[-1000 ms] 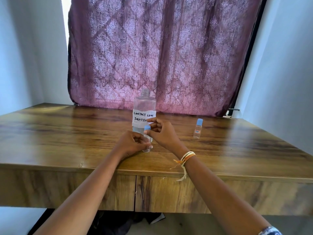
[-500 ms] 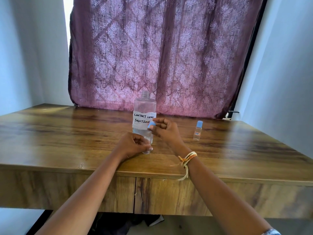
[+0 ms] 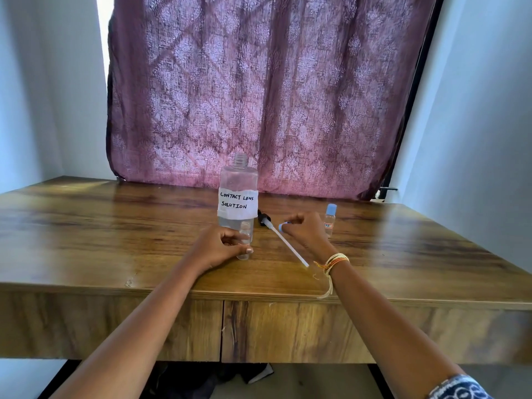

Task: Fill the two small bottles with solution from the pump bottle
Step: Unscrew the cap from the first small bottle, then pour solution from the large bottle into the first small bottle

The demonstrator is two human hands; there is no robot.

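One small bottle [image 3: 245, 240], uncapped and unfilled, is gripped by the left hand [image 3: 220, 247], its blue cap [image 3: 281, 227] pinched in the right hand [image 3: 306, 230]; the far-right bottle [image 3: 330, 220] remains capped

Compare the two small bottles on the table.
The near small bottle is uncapped and gripped by the left hand; the far small bottle has its blue cap on and stands free, behind the right hand. That hand pinches a blue cap. Both are small, clear and upright.

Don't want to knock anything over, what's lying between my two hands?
In the head view, the pump lies on the table between the left hand and right hand.
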